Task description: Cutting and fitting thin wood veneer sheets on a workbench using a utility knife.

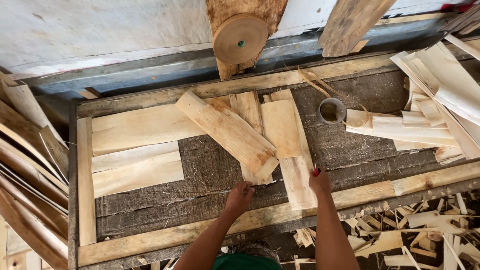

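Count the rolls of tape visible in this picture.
2: a large brown roll on the plank at the top, and a small, nearly used-up roll on the worktable, right of centre. Others may be hidden.

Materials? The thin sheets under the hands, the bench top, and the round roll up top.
Thin sheets: raw pale wood veneer, by the look; visible grain, unfinished, split edges. Bench top: dark, rough, fibrous board, probably weathered wood, framed by pale timber rails. Round roll: tan tightly wound strip, likely paper tape; uncertain.

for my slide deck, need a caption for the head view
Left hand and right hand press thin veneer strips on a rough workbench.
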